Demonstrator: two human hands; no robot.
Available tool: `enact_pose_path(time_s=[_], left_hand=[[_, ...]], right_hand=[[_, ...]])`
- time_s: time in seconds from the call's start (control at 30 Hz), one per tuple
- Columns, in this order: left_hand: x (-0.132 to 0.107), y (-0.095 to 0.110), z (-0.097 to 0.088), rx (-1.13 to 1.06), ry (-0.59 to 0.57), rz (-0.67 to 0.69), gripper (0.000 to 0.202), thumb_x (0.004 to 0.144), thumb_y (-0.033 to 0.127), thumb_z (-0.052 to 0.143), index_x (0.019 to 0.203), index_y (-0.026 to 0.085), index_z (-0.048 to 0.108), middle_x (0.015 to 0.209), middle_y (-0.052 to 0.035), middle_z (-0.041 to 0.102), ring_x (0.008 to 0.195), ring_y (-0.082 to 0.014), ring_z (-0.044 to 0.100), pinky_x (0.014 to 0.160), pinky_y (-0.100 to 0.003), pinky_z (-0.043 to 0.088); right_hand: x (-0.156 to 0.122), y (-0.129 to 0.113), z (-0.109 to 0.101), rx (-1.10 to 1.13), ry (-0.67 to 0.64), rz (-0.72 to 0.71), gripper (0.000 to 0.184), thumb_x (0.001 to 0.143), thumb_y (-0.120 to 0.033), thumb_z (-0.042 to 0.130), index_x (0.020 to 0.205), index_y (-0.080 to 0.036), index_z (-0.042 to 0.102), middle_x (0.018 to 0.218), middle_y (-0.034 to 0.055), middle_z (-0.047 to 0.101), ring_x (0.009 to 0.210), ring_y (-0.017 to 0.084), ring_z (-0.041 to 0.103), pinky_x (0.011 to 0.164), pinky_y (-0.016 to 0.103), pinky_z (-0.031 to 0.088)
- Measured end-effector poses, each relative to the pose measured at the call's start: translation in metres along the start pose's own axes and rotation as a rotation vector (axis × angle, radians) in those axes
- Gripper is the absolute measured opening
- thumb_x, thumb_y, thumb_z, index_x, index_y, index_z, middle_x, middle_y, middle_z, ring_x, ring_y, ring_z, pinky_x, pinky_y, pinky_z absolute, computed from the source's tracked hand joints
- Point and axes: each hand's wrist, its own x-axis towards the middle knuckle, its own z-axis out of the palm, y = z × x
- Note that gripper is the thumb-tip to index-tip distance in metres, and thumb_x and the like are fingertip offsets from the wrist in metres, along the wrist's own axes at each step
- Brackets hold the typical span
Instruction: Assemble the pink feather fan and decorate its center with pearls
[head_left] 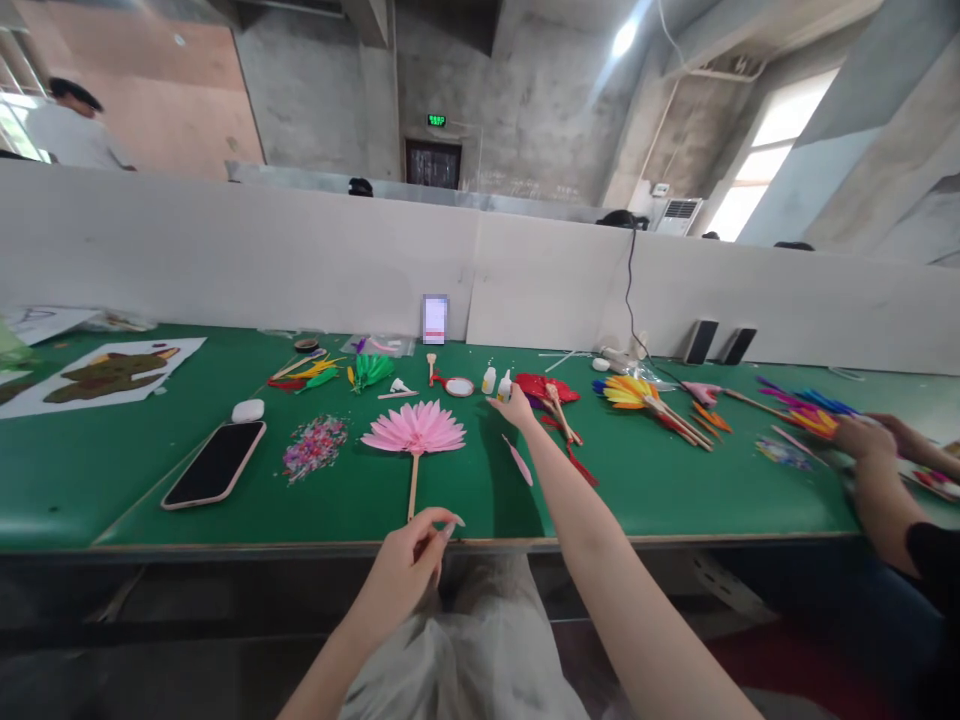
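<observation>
A pink feather fan (415, 428) on a wooden stick lies on the green table (675, 490). My left hand (409, 565) is at the table's front edge, fingers pinched at the lower end of the fan's stick. My right hand (516, 408) is stretched far forward, its fingertips right by two small glue bottles (496, 382); whether it grips one is unclear. A loose pink feather (517, 459) lies beside my right forearm. Red feathers (551, 392) on sticks lie just right of that hand.
A phone (215, 463) and white earbud case (247, 410) lie at left, next to a heap of sequins (315, 445). Green and yellow feathers (352, 372) sit farther back. Another person's hands (874, 437) work among coloured feathers at right. A white partition (300, 260) backs the table.
</observation>
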Motion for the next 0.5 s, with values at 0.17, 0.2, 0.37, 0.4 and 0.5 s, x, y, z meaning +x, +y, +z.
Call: enact_pose_path(time_s=[0.17,0.2,0.37,0.4,0.5], left_hand=[[0.0,0.006,-0.012,-0.026,0.073,0.015,0.029,0.088,0.038,0.041,0.099,0.019,0.059,0.049,0.0057,0.047,0.044,-0.0105,0.042,0.049,-0.022,0.034],[0.001,0.003,-0.015,-0.022,0.096,0.024,0.028,0.089,0.038,0.041,0.099,0.019,0.059,0.049,0.0058,0.047,0.044,-0.0106,0.043,0.05,-0.022,0.035],[0.012,-0.022,-0.031,0.195,0.417,0.207,0.03,0.085,0.038,0.053,0.109,0.021,0.053,0.068,0.0014,0.057,0.064,-0.0145,0.056,0.062,-0.025,0.045],[0.017,-0.027,-0.034,0.304,0.467,0.291,0.04,0.082,0.036,0.058,0.118,0.022,0.049,0.083,-0.0022,0.061,0.078,-0.0175,0.059,0.07,-0.028,0.047],[0.038,-0.034,-0.045,0.624,0.574,0.525,0.059,0.079,0.036,0.065,0.13,0.021,0.04,0.12,-0.0136,0.053,0.116,-0.0276,0.047,0.097,-0.043,0.039]], right_hand=[[0.006,-0.013,0.005,0.073,-0.149,0.04,0.032,0.089,-0.029,0.056,0.118,-0.016,0.053,0.117,0.0086,0.056,0.098,0.021,0.059,0.081,0.041,0.051],[0.005,-0.018,0.003,0.1,-0.18,0.037,0.032,0.09,-0.03,0.056,0.118,-0.016,0.053,0.117,0.0087,0.056,0.098,0.021,0.059,0.082,0.042,0.051],[-0.021,-0.054,-0.012,0.311,-0.388,0.033,0.03,0.089,-0.038,0.054,0.104,-0.013,0.06,0.103,0.0057,0.062,0.088,0.02,0.061,0.076,0.038,0.051],[-0.031,-0.063,-0.014,0.368,-0.446,0.037,0.032,0.089,-0.042,0.054,0.098,-0.012,0.062,0.096,0.0052,0.064,0.083,0.018,0.062,0.074,0.036,0.051],[-0.066,-0.09,-0.01,0.558,-0.584,0.064,0.046,0.085,-0.056,0.05,0.083,-0.013,0.067,0.082,0.0085,0.069,0.073,0.017,0.062,0.067,0.03,0.051]])
